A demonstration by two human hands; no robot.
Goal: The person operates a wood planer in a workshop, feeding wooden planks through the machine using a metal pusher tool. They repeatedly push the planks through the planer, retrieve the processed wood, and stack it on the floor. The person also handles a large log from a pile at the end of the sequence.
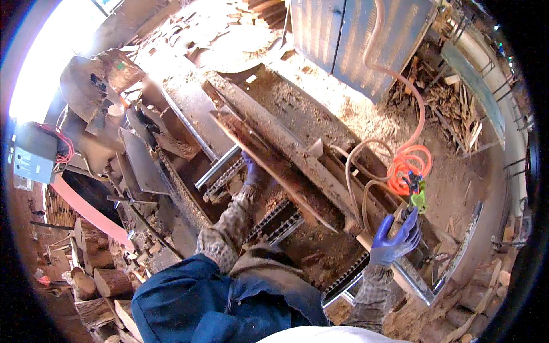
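A long brown wooden slab (274,171) with a rough, dark face lies slantwise along the machine in front of me. My left hand (250,170), in a purple glove, is at its near edge; the fingers close on that edge and are partly hidden by it. Off to the right, my right hand (396,239), also gloved in purple, has its thumb and fingers apart. Its fingertips are close to a bright green fitting (419,199) with dark parts, and whether they touch it I cannot tell. An orange coiled hose (409,166) sits just beyond that fitting.
Chains (280,223) and metal bars (217,167) cross the machine bed before me. A grey electrical box (35,153) with red wires stands at the left. Cut logs (108,282) lie at lower left, scrap wood (446,97) at far right. Blue-grey panels (360,48) stand behind.
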